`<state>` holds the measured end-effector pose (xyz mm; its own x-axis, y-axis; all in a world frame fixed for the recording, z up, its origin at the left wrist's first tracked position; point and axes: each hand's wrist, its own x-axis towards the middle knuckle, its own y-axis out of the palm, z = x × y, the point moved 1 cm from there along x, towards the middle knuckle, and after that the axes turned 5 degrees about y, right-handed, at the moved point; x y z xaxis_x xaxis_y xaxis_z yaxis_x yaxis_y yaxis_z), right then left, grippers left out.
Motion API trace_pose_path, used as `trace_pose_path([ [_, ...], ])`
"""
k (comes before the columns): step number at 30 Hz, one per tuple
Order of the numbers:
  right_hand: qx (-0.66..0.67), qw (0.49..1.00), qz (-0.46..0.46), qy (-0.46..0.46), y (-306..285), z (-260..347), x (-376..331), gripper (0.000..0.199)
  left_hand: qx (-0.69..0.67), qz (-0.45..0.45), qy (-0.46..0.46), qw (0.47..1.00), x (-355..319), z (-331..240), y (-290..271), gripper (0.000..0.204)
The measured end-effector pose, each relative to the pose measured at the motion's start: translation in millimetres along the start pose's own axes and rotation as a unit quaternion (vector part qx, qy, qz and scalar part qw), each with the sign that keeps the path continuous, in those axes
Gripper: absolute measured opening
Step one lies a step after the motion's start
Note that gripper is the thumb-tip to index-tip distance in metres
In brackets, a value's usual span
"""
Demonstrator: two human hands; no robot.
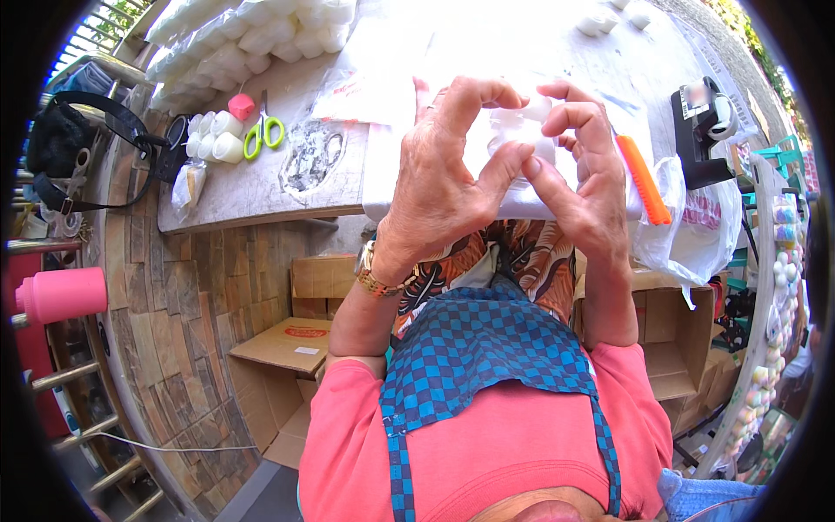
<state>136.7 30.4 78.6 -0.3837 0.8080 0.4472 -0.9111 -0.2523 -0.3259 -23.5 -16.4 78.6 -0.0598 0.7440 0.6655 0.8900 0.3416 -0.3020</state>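
Over the table's front edge, my left hand and my right hand are raised side by side. Their fingers curl round a small bunch of white rounded pieces, which look like short cylinders. The two thumb tips nearly meet on the near side of the bunch, and the index fingers bend over its far side. Glare washes out its outline, so I cannot tell whether a wrapper covers it. To the right of my right hand lies an orange-handled cutter.
Green-handled scissors, a bundle of white cylinders and a pink piece lie at left. Many white packs are piled behind. A black tape dispenser and white plastic bag are at right. Cardboard boxes stand below.
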Motion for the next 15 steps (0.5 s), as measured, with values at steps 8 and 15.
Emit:
trace_pose_path([
  [8,-0.023,0.999,0.004,0.034,3,5,8,0.040,-0.023,-0.029,-0.017,0.999,4,-2,0,0.028],
  [15,-0.041,0.998,0.011,0.047,2,2,12,0.039,-0.056,-0.028,-0.038,0.997,4,5,0,0.028],
])
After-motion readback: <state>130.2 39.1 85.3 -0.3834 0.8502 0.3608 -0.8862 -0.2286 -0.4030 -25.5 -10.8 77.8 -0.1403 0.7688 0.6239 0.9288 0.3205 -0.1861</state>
